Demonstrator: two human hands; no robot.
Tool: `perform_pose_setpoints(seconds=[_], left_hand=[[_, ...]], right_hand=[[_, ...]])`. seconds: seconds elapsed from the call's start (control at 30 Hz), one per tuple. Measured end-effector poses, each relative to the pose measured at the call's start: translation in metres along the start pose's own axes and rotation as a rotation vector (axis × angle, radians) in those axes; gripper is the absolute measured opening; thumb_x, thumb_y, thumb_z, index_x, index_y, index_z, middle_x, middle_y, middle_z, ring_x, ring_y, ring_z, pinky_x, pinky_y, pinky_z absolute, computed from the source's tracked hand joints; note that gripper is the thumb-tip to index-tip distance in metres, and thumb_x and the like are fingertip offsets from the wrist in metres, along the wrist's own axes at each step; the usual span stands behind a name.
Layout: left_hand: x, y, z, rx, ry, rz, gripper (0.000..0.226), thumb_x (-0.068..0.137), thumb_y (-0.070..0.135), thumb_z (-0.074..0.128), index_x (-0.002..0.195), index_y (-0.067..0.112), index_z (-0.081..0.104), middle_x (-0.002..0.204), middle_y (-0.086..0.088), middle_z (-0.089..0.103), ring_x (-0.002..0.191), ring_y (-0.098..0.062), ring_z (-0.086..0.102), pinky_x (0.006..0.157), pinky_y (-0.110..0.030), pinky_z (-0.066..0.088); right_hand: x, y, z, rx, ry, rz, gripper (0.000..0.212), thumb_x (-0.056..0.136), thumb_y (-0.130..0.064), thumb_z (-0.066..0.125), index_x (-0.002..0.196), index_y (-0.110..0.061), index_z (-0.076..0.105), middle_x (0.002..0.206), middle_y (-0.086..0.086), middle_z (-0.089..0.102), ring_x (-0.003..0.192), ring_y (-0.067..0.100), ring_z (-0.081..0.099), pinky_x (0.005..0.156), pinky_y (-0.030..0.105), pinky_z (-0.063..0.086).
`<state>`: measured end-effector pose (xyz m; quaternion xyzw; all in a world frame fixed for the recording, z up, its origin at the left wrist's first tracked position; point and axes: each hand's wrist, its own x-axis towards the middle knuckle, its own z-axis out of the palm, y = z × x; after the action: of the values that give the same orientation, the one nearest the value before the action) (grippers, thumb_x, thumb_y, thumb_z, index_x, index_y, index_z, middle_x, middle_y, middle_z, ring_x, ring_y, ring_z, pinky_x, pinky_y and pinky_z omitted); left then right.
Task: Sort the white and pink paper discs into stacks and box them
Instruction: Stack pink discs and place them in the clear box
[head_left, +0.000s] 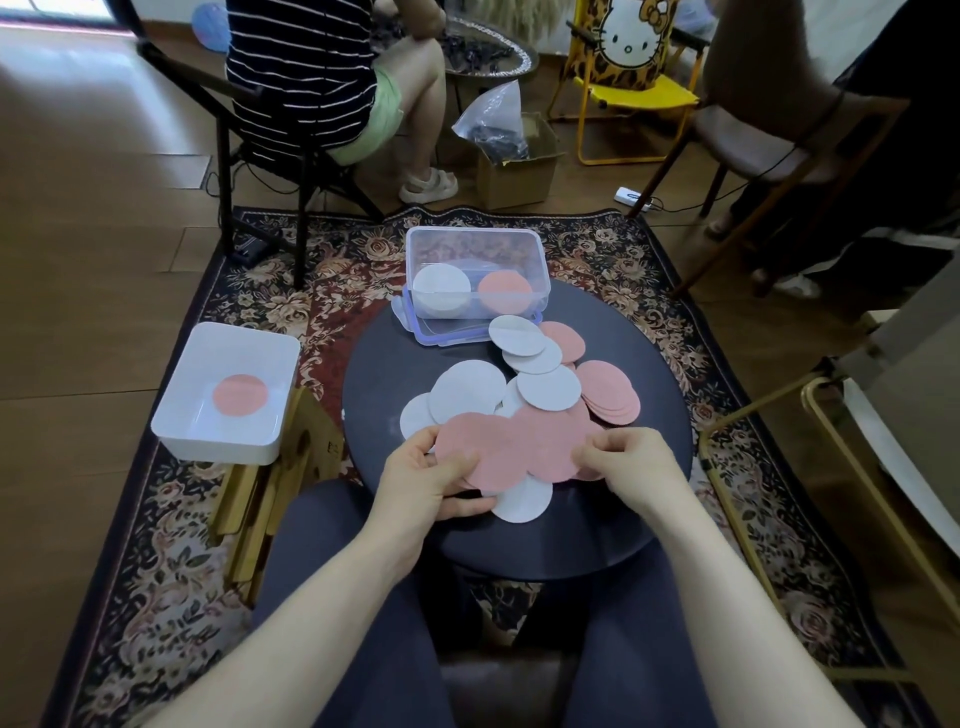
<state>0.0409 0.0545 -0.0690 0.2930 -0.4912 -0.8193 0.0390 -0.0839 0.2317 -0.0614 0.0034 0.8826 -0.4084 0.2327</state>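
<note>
Pink discs (498, 452) pinched by both hands, white discs (467, 389) beside

White discs (470, 391) partly buried under pink discs (498, 457), seated person (332, 78) cropped at top edge

Left hand (431, 475) pinching, right hand (631, 465) pinching, forearms extended forward

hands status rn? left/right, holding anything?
Left hand: closed on the pink discs, thumb on top.
Right hand: fingertips pinching the right edge of the same pink discs.
</note>
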Motion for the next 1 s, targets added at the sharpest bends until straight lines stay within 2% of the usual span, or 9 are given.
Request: perform_pose_setpoints(seconds=[0.07,0.17,0.23,0.3,0.4,0.57,0.77,0.9,1.0], left_hand=[[0.000,0.000,0.000,0.003,0.005,0.000,0.020,0.090,0.001,0.061,0.109,0.006,0.061,0.092,-0.011,0.074,0.079,-0.027,0.072,0.064,-0.040,0.061],[0.001,0.000,0.000,0.010,0.007,0.002,0.020,0.090,0.001,0.061,0.109,0.006,0.061,0.093,-0.011,0.074,0.080,-0.028,0.072,0.065,-0.040,0.061],[0.000,-0.001,0.000,0.012,0.007,0.001,0.022,0.089,0.000,0.061,0.110,0.006,0.061,0.097,-0.013,0.073,0.082,-0.029,0.072,0.067,-0.041,0.061],[0.000,-0.001,-0.001,0.012,0.005,0.000,0.022,0.089,0.000,0.061,0.110,0.006,0.061,0.100,-0.014,0.073,0.084,-0.030,0.072,0.067,-0.041,0.061],[0.001,-0.001,-0.001,0.010,0.002,-0.002,0.022,0.088,-0.001,0.062,0.110,0.006,0.061,0.100,-0.014,0.073,0.085,-0.031,0.072,0.067,-0.040,0.061],[0.001,-0.001,-0.002,0.013,-0.006,-0.009,0.022,0.088,0.001,0.063,0.110,0.006,0.061,0.101,-0.014,0.073,0.087,-0.032,0.072,0.068,-0.041,0.061],[0.000,0.000,-0.001,0.014,-0.038,-0.007,0.027,0.084,0.000,0.067,0.110,0.006,0.061,0.096,-0.010,0.074,0.083,-0.029,0.072,0.068,-0.037,0.061],[0.000,-0.001,-0.002,-0.002,-0.028,-0.003,0.034,0.082,-0.006,0.068,0.112,0.007,0.059,0.104,-0.013,0.071,0.085,-0.027,0.072,0.068,-0.036,0.061],[0.001,-0.002,-0.001,-0.014,-0.013,0.000,0.036,0.081,-0.006,0.068,0.113,0.008,0.059,0.108,-0.014,0.070,0.087,-0.027,0.072,0.068,-0.036,0.061]], right_hand=[[-0.001,0.003,-0.003,-0.035,0.021,-0.017,0.015,0.075,-0.020,0.065,0.064,-0.011,0.062,0.062,-0.007,0.071,0.069,0.018,0.065,0.070,0.033,0.048],[-0.010,0.004,-0.007,-0.078,0.081,-0.073,0.008,0.081,-0.021,0.064,0.074,-0.019,0.063,0.074,-0.008,0.069,0.074,0.017,0.060,0.072,0.034,0.047],[-0.019,0.004,-0.008,0.092,0.084,-0.094,0.007,0.085,-0.017,0.062,0.078,-0.016,0.062,0.069,-0.005,0.069,0.059,0.016,0.051,0.059,0.029,0.044],[-0.028,0.004,-0.009,0.329,0.068,-0.076,0.008,0.090,-0.010,0.059,0.082,-0.010,0.059,0.058,-0.004,0.065,0.044,0.012,0.038,0.042,0.020,0.032],[-0.041,0.002,-0.005,0.522,0.044,-0.043,0.008,0.092,-0.008,0.058,0.084,-0.010,0.057,0.057,0.001,0.065,0.038,0.008,0.031,0.036,0.016,0.023],[-0.052,-0.001,0.013,0.522,-0.056,-0.010,0.014,0.090,-0.011,0.062,0.077,-0.012,0.057,0.062,0.005,0.067,0.038,0.009,0.034,0.038,0.018,0.024],[-0.054,-0.004,0.026,0.470,-0.081,-0.006,0.013,0.088,-0.013,0.064,0.077,-0.011,0.058,0.063,0.005,0.069,0.037,0.008,0.033,0.035,0.014,0.025],[-0.049,-0.007,0.027,0.385,-0.018,-0.012,0.017,0.084,-0.023,0.069,0.074,-0.014,0.059,0.063,-0.001,0.068,0.040,0.007,0.037,0.041,0.015,0.031],[-0.037,-0.005,0.023,0.218,0.148,-0.049,0.016,0.080,-0.036,0.071,0.079,-0.023,0.060,0.073,-0.009,0.068,0.062,0.008,0.056,0.064,0.030,0.046]])
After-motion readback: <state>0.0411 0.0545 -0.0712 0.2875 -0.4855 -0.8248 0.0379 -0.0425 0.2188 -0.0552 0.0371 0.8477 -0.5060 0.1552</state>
